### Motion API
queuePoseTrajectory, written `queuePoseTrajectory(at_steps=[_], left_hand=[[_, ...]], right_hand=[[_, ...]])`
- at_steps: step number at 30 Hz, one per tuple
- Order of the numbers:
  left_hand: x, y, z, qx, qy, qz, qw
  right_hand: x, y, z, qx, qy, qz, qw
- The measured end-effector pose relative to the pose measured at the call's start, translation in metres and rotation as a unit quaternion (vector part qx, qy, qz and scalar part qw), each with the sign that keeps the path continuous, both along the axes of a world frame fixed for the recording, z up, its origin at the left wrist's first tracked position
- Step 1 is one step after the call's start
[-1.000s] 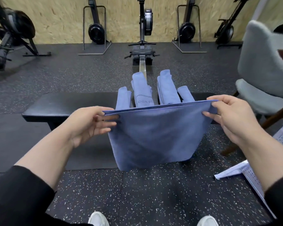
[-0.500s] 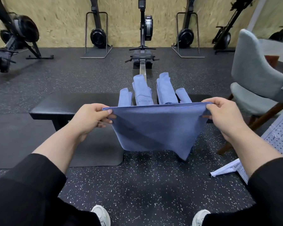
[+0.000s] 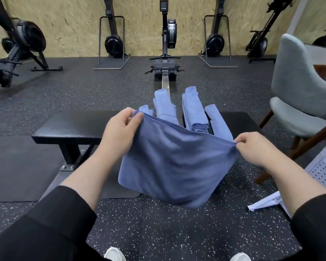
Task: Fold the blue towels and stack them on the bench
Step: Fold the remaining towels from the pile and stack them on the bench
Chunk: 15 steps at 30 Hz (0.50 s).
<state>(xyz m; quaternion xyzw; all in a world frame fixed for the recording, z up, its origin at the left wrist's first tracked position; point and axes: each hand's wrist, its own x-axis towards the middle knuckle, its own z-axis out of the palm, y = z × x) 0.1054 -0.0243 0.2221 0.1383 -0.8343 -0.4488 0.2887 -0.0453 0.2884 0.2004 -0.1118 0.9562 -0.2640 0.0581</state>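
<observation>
A blue towel [image 3: 173,164], folded over, hangs in the air in front of the black bench [image 3: 72,129]. My left hand [image 3: 120,132] pinches its upper left corner, raised high over the bench edge. My right hand [image 3: 256,149] pinches the upper right corner, lower and nearer to me, so the top edge slopes down to the right. Behind the held towel, several folded blue towels [image 3: 194,110] lie side by side across the bench; their near ends are hidden by the held towel.
A grey chair [image 3: 301,95] on wooden legs stands at the right. A white perforated sheet [image 3: 324,172] lies on the floor by my right arm. A rowing machine [image 3: 166,59] and other gym machines line the far wall. My shoes [image 3: 115,254] show at the bottom.
The towel's top edge was level and stretched wide; now my left hand has risen and moved inward, my right hand has dropped, and the towel hangs tilted.
</observation>
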Motion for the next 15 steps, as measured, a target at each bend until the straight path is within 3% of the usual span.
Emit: queuePoseTrajectory(at_steps=[3,5,9,13,15], left_hand=[[-0.011,0.025,0.002,-0.05,0.014,-0.039,0.998],[-0.02,0.041,0.0,-0.095,-0.007,-0.077,0.992],[-0.036,0.067,-0.012,-0.136,-0.064,-0.148,0.978],[-0.043,0.08,-0.014,-0.109,-0.077,-0.166,0.977],[-0.043,0.079,-0.012,-0.047,-0.062,-0.166,0.983]], right_hand=[[0.003,-0.014,-0.002,0.052,-0.035,0.067,0.996],[0.01,-0.027,0.0,-0.015,-0.037,0.15,0.988],[0.033,-0.059,0.009,-0.162,-0.114,0.295,0.935],[0.038,-0.078,0.005,-0.165,-0.1,0.312,0.93],[0.036,-0.08,0.004,-0.18,-0.103,0.302,0.931]])
